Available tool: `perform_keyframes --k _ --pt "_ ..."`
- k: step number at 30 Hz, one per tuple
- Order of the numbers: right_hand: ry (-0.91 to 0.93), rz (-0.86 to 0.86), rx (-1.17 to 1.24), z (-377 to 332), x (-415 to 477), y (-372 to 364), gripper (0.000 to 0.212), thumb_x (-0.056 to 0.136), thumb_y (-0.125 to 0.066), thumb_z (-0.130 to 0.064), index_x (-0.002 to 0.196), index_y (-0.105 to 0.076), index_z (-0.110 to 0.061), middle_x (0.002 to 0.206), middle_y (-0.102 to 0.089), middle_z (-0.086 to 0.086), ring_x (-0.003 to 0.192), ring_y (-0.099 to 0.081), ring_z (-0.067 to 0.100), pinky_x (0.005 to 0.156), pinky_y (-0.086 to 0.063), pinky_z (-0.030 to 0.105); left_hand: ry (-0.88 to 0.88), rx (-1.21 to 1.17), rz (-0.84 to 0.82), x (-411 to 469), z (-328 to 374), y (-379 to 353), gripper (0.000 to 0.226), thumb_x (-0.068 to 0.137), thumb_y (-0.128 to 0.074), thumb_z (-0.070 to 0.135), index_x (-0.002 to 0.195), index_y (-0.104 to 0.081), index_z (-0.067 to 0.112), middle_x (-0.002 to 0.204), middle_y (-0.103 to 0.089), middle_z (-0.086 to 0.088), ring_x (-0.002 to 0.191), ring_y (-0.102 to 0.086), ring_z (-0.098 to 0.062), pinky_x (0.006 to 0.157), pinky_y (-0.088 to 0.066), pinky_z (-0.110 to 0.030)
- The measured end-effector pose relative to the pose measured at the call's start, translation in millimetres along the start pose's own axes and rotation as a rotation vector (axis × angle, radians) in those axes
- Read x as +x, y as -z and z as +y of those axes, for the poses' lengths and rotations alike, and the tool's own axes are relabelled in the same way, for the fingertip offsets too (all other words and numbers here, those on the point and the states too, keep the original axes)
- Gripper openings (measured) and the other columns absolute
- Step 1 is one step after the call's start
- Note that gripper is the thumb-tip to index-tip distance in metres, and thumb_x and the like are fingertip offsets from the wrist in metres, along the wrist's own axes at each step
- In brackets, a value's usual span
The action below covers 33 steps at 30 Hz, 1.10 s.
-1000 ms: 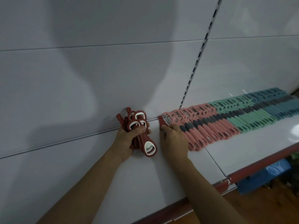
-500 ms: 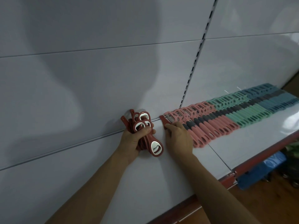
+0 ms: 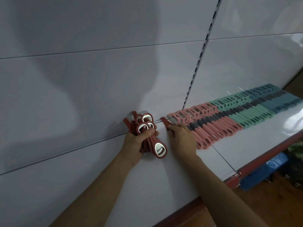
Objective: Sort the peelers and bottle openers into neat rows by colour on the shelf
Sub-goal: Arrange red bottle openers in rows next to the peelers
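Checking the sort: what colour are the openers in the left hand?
Dark red openers, best in head view.

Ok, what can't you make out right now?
Head view: handle of the dark red peeler, under the right hand.
Head view: count of the bottle openers, overlapping in the left hand.
Head view: far end of the blue row, small and blurred.

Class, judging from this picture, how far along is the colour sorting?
Done: pink row, green row, blue row lined up on the shelf. In hand: right hand holds a dark red peeler beside the pink row; left hand grips dark red openers. Left: laying those out.
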State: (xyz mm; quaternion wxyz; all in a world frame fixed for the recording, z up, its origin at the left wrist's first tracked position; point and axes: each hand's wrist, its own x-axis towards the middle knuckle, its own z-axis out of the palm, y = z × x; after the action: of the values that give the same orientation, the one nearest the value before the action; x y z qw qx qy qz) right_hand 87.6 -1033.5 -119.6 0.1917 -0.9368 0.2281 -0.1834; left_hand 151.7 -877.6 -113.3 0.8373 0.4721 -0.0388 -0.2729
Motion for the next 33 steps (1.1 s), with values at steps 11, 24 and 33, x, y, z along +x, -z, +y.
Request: perform_keyframes --k 11,24,33 --pt "0.185 -0.100 0.499 -16.5 -20.1 30.3 0.013 0.090 -0.074 -0.032 0.093 -0.067 -0.022 0.091 -0.068 -0.011 0.076 -0.062 0.009 0.063 -0.052 0.024 -0.031 -0.004 0.006 -0.6 -0.4 3.7 0.044 0.069 -0.086 0.003 0.109 -0.070 0.008 0.093 -0.075 -0.009 0.083 -0.074 -0.024 0.071 -0.061 -0.038" --pt "0.003 -0.318 0.880 -13.1 -28.7 59.9 0.029 0.084 -0.076 0.005 0.109 -0.065 -0.006 0.093 -0.078 0.005 0.080 -0.076 0.018 0.065 -0.058 0.024 -0.051 -0.013 0.065 -1.3 0.2 1.2 0.047 0.077 -0.084 0.011 0.121 -0.068 0.011 0.107 -0.077 -0.012 0.097 -0.075 -0.028 0.076 -0.062 -0.040" --pt "0.094 -0.245 0.518 3.5 42.8 63.5 0.034 0.089 -0.073 -0.004 0.112 -0.056 -0.023 0.094 -0.073 -0.003 0.081 -0.071 0.012 0.070 -0.059 0.027 -0.036 -0.084 0.135 -6.2 3.4 1.2 0.034 0.082 -0.075 -0.005 0.109 -0.071 0.015 0.095 -0.077 -0.007 0.087 -0.075 -0.021 0.082 -0.061 -0.041"
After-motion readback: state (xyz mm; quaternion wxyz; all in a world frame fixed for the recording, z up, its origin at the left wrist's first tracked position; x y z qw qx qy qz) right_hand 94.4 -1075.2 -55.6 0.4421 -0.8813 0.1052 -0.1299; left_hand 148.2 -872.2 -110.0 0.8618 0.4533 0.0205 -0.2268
